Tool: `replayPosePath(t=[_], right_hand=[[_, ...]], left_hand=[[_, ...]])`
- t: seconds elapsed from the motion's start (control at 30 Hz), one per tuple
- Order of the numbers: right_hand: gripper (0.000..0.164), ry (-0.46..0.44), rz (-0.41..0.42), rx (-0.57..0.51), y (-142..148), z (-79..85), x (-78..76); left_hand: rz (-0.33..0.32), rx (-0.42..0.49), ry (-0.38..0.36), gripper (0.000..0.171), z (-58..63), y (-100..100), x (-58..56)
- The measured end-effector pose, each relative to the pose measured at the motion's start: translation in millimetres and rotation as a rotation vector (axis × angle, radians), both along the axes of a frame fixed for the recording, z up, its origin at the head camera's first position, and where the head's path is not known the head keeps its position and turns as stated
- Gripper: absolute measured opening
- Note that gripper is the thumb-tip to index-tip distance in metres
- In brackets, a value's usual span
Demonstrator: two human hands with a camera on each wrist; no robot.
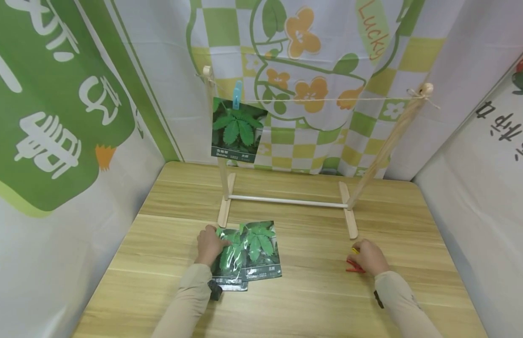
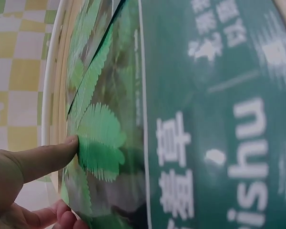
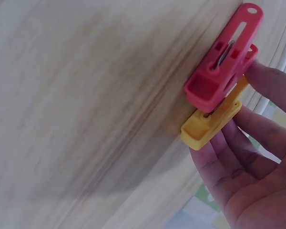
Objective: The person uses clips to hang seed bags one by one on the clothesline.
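Two glossy seed packets with green leaf pictures lie overlapping on the table. My left hand (image 1: 208, 245) pinches the left seed packet (image 1: 231, 258) at its upper left edge; in the left wrist view the thumb (image 2: 47, 160) is on its front, with fingers curled at the edge. The right seed packet (image 1: 261, 249) partly covers it. My right hand (image 1: 370, 257) is at two clothespins lying together on the wood. Its thumb and index finger close around the handle end of the yellow clothespin (image 3: 198, 131), and the thumb tip is beside the red clothespin (image 3: 221, 59).
Behind the packets stands a wooden rack (image 1: 225, 188) with a string (image 1: 312, 100) between its posts. A third seed packet (image 1: 236, 131) hangs at the string's left end from a blue clothespin (image 1: 237, 94). Printed curtains (image 1: 295, 150) enclose the table (image 1: 303, 300).
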State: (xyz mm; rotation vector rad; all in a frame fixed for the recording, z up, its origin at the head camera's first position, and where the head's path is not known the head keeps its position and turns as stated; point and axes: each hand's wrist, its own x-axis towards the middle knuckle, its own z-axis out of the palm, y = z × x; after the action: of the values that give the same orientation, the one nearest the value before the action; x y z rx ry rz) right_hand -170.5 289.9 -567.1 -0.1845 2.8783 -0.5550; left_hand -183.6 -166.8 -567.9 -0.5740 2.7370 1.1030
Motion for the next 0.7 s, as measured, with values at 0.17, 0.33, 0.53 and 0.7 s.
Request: replayPosePath(t=[0.17,0.33,0.53,0.7], right_hand=[[0.036,-0.007,-0.014,-0.021,-0.3,1.3,0.2],[0.037,-0.003,-0.03,-0.043,-0.7,0.4,0.1],[0.038,0.031,-0.028,-0.096,1.3,-3.9,1.2],[0.039,0.045,-0.028,-0.149,2.7,-3.0,1.5]], left_hand=[[-0.018,-0.009,0.016,0.053,-2.7,-8.5,-0.5],[-0.028,0.017,0.025,0.052,-4.5,-13.7,1.9],[-0.024,0.085,-0.002,0.052,-2.4,-18.0,4.5],[0.004,0.176,-0.03,0.051,-0.4,-22.8,4.5]])
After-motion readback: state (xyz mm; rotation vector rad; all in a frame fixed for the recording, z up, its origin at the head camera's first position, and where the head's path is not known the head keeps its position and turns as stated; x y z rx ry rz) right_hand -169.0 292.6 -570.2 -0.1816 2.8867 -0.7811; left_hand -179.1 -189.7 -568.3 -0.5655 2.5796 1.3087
